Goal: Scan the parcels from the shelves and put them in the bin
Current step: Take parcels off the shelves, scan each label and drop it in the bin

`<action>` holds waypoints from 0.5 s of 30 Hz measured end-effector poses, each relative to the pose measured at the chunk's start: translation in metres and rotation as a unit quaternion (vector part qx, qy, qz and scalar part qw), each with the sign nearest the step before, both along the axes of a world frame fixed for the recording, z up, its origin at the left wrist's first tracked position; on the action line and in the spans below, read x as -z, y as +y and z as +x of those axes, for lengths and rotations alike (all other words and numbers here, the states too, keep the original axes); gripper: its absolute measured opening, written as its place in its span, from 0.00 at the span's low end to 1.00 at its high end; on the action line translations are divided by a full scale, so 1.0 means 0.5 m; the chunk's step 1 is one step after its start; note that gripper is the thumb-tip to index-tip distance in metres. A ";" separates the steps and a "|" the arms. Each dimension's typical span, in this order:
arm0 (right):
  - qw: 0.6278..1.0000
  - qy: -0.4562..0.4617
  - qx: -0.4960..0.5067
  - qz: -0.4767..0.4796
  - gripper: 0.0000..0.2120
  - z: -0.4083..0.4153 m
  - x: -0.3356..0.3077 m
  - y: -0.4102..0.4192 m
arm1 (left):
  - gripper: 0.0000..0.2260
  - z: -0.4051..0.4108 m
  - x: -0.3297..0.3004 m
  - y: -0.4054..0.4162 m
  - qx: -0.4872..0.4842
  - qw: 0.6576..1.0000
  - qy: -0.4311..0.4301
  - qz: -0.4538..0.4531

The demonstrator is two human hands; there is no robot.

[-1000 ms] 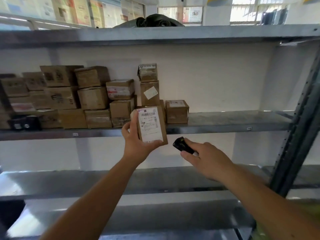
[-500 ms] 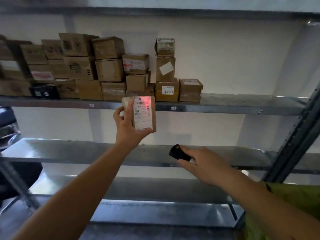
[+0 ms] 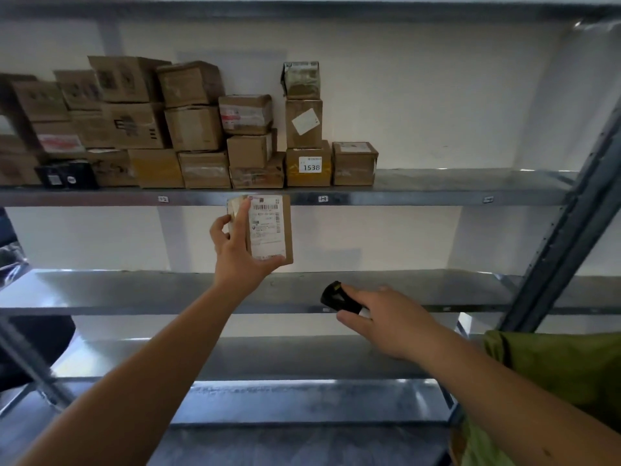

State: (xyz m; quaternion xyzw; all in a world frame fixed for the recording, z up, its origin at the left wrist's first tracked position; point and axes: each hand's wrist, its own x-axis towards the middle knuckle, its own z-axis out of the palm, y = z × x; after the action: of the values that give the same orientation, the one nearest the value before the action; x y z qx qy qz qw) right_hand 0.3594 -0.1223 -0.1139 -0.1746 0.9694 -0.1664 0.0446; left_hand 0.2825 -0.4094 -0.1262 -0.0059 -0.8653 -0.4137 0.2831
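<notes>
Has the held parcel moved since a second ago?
Yes. The parcel in the left hand has dropped: it covered the stacked boxes then, and now hangs below the shelf edge.

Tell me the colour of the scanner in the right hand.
Black, seen in the head view: scanner held by the right hand.

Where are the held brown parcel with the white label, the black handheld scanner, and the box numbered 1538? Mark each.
Brown cardboard parcel with white barcode label (image 3: 268,230), head view: on its label face.
Black handheld scanner (image 3: 336,296), head view: on its dark front end.
Yellowish cardboard box numbered 1538 (image 3: 309,164), head view: on its front face.
</notes>
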 end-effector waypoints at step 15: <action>0.984 -0.027 0.175 -0.021 0.32 0.048 0.139 0.183 | 0.59 0.042 0.121 0.220 0.152 0.977 -0.136 0.068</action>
State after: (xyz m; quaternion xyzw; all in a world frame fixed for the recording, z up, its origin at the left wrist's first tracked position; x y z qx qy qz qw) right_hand 0.3834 -0.0311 -0.1835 0.0011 0.9798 -0.1963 0.0375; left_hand 0.3036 -0.2995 -0.1868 -0.0622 -0.8546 -0.5065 0.0962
